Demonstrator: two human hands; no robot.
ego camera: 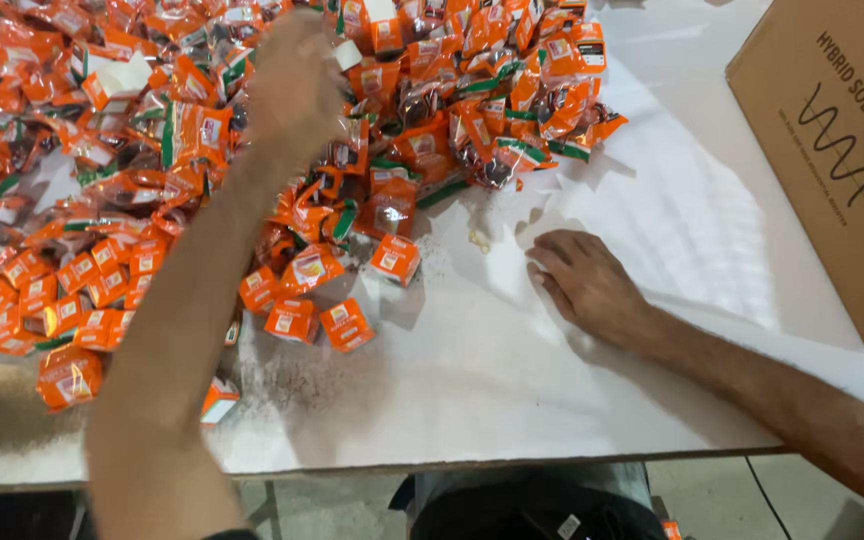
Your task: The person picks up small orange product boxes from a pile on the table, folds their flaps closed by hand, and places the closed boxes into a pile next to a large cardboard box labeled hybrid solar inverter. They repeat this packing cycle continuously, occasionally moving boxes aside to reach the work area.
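Head view, steeply down, close above table (552, 400)

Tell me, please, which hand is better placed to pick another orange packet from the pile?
Probably the left hand: it is raised over the heap of orange packets, while the right hand lies flat on the bare white table, apart from them.

Heap of small orange packets (152, 150) with white and green markings, covering the table's left and far side. Many glossy, crinkled; some clear-windowed. Small orange cube cartons (345, 325) with white labels lie at the heap's near edge, several in a row at left. Large brown cardboard box (837, 150), black print, stands far right.
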